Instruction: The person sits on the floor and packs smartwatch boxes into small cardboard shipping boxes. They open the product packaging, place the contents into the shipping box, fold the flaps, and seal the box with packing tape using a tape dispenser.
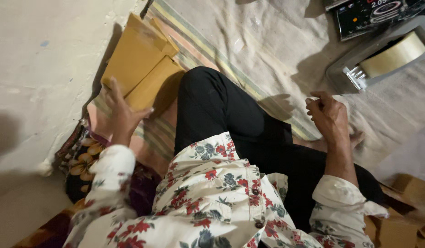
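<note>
In the upper left of the frame, a stack of tan envelopes [138, 62] leans against the pale wall [42, 69], its lower edge down by the striped mat [208, 50]. The left hand [122, 112] has hold of the stack's lower corner: the fingers lie along the near face of the front envelope and the thumb hooks round its bottom edge, so the hand is closed on the paper and not spread. How many envelopes it grips cannot be told. The left sleeve is white with red and blue flowers, and below it lies a dark cushion [81, 160] with orange blooms.

Just right of the envelopes, a bent knee in black trousers [212, 103] rises at the middle of the frame, touching or nearly touching the stack's right edge.

At centre right the right hand [329, 115] hangs in the air, well apart from the envelopes. Its fingers are curled in loosely toward the palm, with the thumb laid over them; whether anything small sits between them cannot be told.

Above it, at the upper right, a grey tape dispenser [345, 73] holds a roll of clear tape [396, 55] on a beige cloth [276, 36]. A dark device [373, 16] sits at the top edge. Brown cartons [405, 220] fill the lower right corner.
</note>
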